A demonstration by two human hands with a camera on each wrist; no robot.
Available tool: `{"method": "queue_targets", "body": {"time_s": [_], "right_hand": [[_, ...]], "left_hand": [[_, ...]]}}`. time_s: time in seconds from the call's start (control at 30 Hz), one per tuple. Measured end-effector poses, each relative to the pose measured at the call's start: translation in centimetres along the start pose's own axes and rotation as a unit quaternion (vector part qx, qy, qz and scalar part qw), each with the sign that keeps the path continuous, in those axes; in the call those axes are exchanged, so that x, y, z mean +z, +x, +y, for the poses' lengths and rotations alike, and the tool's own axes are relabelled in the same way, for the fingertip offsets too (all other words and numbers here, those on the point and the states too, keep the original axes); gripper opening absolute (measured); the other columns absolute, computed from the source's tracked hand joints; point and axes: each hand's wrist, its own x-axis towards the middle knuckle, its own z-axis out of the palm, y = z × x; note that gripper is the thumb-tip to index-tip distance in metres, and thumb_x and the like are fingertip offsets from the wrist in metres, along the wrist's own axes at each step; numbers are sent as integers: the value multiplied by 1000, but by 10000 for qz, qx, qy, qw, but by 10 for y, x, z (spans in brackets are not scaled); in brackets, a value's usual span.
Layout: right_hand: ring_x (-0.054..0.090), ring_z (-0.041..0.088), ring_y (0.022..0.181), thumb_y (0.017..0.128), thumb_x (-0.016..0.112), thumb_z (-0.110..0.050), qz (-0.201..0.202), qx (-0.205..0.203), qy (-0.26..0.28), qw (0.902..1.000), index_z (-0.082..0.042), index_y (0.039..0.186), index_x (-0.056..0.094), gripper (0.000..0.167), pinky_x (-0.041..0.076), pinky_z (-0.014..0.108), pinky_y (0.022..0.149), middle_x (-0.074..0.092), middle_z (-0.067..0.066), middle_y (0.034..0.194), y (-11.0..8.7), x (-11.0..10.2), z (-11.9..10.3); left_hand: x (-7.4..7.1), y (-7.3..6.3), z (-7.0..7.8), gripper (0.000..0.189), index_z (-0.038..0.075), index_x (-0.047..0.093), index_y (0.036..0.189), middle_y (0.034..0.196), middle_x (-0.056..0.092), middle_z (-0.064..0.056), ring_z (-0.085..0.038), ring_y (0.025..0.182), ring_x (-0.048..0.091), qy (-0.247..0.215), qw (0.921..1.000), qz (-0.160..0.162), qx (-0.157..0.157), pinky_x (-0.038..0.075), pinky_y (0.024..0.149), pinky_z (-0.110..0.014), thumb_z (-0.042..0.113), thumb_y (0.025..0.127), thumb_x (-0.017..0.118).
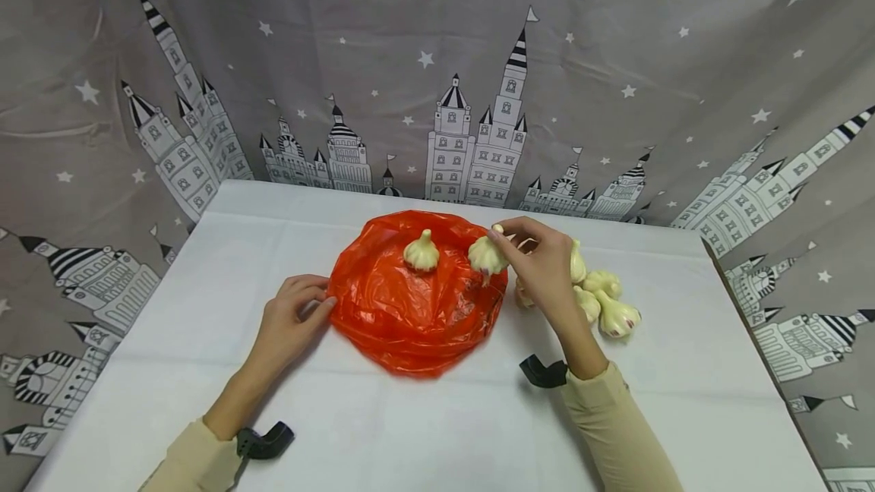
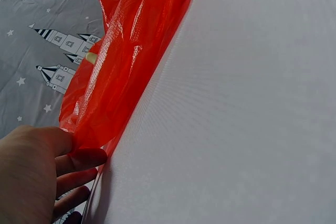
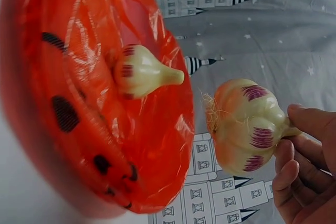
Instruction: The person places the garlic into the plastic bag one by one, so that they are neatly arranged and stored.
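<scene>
A red plastic bag (image 1: 383,310) lies spread open on the white table, its rim rolled into a round shape. Inside it one garlic bulb (image 1: 421,255) stands with its stem up. My left hand (image 1: 290,321) pinches the bag's left edge between thumb and index finger, as the left wrist view shows. My right hand (image 1: 543,264) holds another garlic bulb (image 3: 249,127) by the stem, over the right side of the bag, root end down. Beside the bag on the right, partly behind the right hand, lies a pile of garlic bulbs (image 1: 618,317).
White cloth covers the table (image 1: 444,431). A grey curtain (image 1: 383,44) printed with castles and stars hangs behind it and at both sides. Each wrist wears a black strapped device, one by the left sleeve (image 1: 198,458) and one by the right sleeve (image 1: 615,416).
</scene>
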Motion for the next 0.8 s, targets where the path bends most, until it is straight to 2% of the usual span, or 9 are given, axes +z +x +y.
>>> {"method": "queue_targets", "body": {"time_s": [0.3,0.6,0.8], "right_hand": [[66,15,73,92,84,-27,65,-160,-10,9999,-13,99,83,16,54,26,64,78,1,87,16,16,-8],[68,14,75,93,83,-26,83,-227,117,9996,-11,100,83,17,55,26,68,79,4,91,32,30,-12],[70,16,73,93,83,-24,230,-490,-65,9985,-9,100,83,18,57,27,66,80,5,90,42,36,-16]], "left_hand": [[0,1,-1,9,8,76,88,121,74,-12,-30,122,59,71,10000,4,29,30,100,0,9,96,76],[1,1,-2,8,8,76,88,121,74,-11,-29,122,59,67,10000,-5,39,30,100,-1,10,96,76],[0,0,-3,10,9,76,87,121,74,-11,-29,123,59,45,10000,-19,28,31,100,0,11,97,75]]}}
